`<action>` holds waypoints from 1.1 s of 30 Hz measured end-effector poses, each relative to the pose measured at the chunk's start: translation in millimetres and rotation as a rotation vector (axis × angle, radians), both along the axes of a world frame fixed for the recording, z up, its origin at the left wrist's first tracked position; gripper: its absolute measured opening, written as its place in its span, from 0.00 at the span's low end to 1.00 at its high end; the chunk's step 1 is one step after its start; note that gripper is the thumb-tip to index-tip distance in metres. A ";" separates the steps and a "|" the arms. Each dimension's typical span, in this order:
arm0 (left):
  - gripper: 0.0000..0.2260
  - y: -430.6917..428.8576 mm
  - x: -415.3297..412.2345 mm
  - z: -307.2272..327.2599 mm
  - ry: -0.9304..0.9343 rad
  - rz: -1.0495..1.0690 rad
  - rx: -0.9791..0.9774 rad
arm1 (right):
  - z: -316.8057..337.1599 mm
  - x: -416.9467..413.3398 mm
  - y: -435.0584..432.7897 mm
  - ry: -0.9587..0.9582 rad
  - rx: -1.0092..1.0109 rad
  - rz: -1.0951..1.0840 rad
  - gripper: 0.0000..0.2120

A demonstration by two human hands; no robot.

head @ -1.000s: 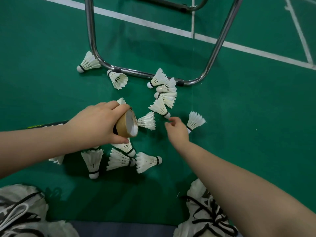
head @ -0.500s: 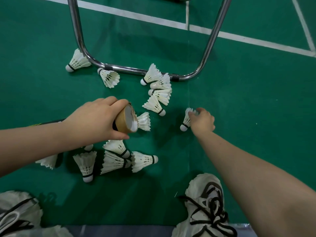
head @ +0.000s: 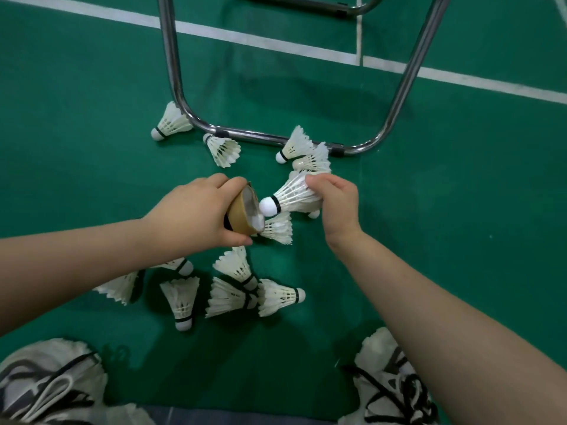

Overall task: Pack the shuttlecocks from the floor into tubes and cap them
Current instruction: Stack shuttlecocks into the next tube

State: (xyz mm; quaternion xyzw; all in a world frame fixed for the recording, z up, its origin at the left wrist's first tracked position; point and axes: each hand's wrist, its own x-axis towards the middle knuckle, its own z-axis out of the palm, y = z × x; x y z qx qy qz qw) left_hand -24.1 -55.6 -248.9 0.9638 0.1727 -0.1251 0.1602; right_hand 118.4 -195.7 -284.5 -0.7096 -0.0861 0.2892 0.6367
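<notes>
My left hand [head: 196, 210] grips a brown cardboard tube [head: 242, 214], its open mouth turned to the right with white feathers visible inside. My right hand [head: 337, 204] pinches the feather skirt of a white shuttlecock [head: 290, 196], whose cork tip sits right at the tube's mouth. Several more shuttlecocks lie on the green floor: a cluster below my hands [head: 233, 289], one under the tube [head: 277, 230], a few by the metal frame [head: 306, 151], and two at the left of it [head: 171, 122].
A chrome tubular chair frame [head: 254, 137] rests on the green court floor just beyond the shuttlecocks. White court lines [head: 260, 41] cross the far floor. My two white and black shoes [head: 386, 381] sit at the bottom left and right.
My right hand picked up the shuttlecock from the floor at the right and carried it left, cork first, to the tube's mouth. The left hand kept the tube in place.
</notes>
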 end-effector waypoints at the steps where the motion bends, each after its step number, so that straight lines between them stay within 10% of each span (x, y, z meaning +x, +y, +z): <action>1: 0.36 1.9 -0.9 -0.4 -0.005 0.009 -0.005 | 4.4 -5.5 5.7 -0.028 0.019 0.060 0.12; 18: 0.33 15.1 8.4 3.1 -0.042 -0.093 0.077 | 27.5 -27.8 54.7 0.198 -0.245 1.144 0.14; 24: 0.34 35.1 28.0 4.2 -0.124 0.024 0.055 | 21.8 10.1 70.6 0.256 -0.042 0.608 0.10; 33: 0.36 52.1 40.6 -6.4 -0.101 0.048 0.095 | -39.3 96.3 43.0 -0.226 -0.669 0.058 0.04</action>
